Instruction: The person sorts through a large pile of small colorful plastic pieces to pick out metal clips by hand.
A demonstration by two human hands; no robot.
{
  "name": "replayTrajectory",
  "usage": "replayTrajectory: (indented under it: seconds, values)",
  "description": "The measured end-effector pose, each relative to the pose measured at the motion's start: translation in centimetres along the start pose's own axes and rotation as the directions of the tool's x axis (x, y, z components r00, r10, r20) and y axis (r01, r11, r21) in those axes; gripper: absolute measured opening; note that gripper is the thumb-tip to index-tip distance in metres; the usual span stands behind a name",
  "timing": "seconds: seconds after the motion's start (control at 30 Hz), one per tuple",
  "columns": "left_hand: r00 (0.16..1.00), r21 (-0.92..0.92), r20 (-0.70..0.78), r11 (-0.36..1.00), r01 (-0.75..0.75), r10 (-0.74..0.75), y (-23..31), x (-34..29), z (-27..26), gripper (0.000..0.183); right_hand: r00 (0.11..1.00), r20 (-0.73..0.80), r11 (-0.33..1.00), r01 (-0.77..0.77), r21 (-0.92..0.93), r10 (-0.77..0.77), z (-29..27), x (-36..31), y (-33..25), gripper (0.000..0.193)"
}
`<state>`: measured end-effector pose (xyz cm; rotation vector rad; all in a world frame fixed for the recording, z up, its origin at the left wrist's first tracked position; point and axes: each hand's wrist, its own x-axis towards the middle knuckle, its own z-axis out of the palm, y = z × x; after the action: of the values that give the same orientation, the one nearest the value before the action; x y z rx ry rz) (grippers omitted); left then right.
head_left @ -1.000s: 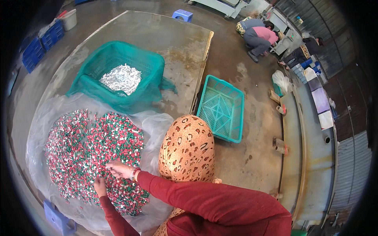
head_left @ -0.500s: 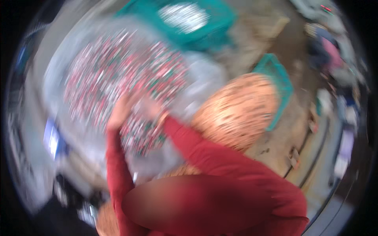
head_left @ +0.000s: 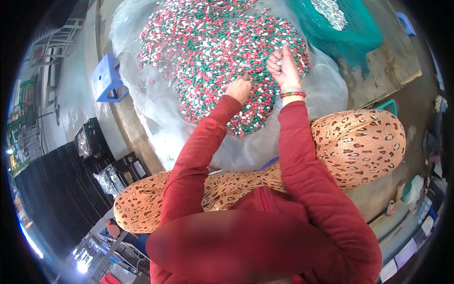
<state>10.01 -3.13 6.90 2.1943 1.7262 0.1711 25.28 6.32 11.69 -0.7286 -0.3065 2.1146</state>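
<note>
A wide heap of small oval pieces (head_left: 213,61) in red, green and white is spread over a clear plastic sheet (head_left: 326,90) in front of me. My left hand (head_left: 240,90) rests at the near part of the heap, fingers drawn together against the pieces; what they hold, if anything, is hidden. To its right and a little farther off, my right hand (head_left: 285,68) is held just over the heap, with a beaded bracelet (head_left: 293,93) at the wrist. Its fingers are curled, and small white pieces show between them.
At the far right stands a green mesh basket (head_left: 354,40) with silvery-white pieces (head_left: 329,12) inside. A blue plastic stool (head_left: 108,78) is left of the sheet. Black crates (head_left: 90,137) lie at lower left. My patterned trouser legs (head_left: 362,146) border the sheet's near side.
My view has swung, and the earlier blur is gone. My hands, close together over the heap before, are now apart, with the right one farther out and its fingers curled.
</note>
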Motion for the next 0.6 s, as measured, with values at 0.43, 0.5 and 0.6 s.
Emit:
replayTrajectory:
  seconds: [0.43,0.5,0.6]
  values:
    - [0.884,-0.843,0.451,0.268,0.467,-0.122,-6.6,-1.7,-3.9,0.022,0.997,0.013,0.982,-0.078,-0.175,0.082,0.3,-1.0,0.1,0.032]
    - [0.884,-0.873,0.451,0.145,0.466,-0.124,-5.2,-2.0,-6.5,0.024,0.988,-0.078,0.856,-0.156,-0.493,0.135,0.0,-1.1,0.7,0.023]
    - [0.866,-0.861,0.499,-0.096,0.5,0.032,-4.6,-1.9,-8.1,0.026,0.978,-0.083,0.701,-0.194,-0.687,0.19,-1.7,-0.9,1.9,0.021]
